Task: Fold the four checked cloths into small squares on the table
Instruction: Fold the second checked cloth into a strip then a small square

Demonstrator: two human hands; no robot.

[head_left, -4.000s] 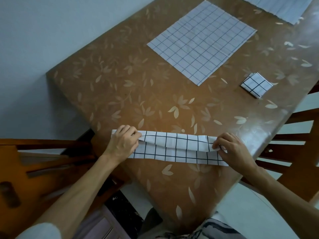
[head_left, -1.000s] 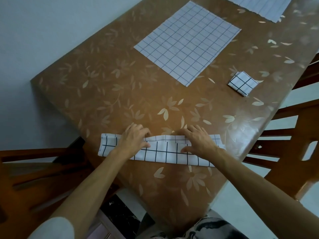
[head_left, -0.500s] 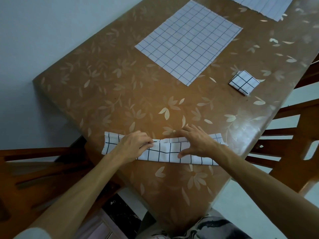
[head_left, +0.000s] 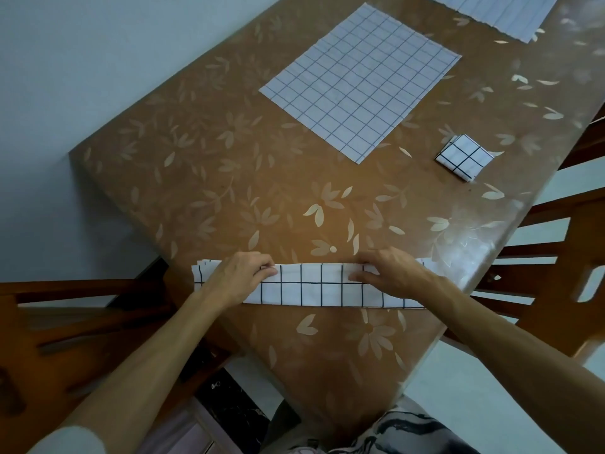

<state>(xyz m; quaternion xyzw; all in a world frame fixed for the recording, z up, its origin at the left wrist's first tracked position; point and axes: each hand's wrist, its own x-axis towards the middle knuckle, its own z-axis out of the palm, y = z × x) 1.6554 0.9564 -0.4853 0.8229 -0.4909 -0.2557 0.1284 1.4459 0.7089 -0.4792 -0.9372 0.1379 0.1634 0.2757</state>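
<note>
1. Head view, layout: the strip [head_left: 327,286], a checked cloth folded to a long band, lies across the near corner of the surface [head_left: 229,198]. Its left end reaches the left edge and its right end stops near the right edge. It probably sits there because that spot is closest to the person and both arms reach it easily.
2. Head view, left grip [head_left: 244,278]: it rests on the left part of the strip. The fingers are curled down at the far long edge and the thumb meets them, so it appears to be pinching that edge, though the contact is small.
3. Head view, right grip [head_left: 389,271]: it rests on the right part in the same way. The fingers are bent over the far edge and the thumb lies on the cloth, apparently grasping the same edge.
4. Head view, strip against the grips: it runs under both. The bare middle stretch lies flat between them, and an end sticks out beyond each wrist. Holding it at two points likely keeps the layers aligned for the next fold.
5. Head view, the rest: a finished square [head_left: 464,156] sits near the right edge. An unfolded cloth [head_left: 360,80] lies flat mid-surface, and another cloth [head_left: 504,11] lies at the far edge, cut off by the frame. So I judge that about one and a half of the four are done.
</note>
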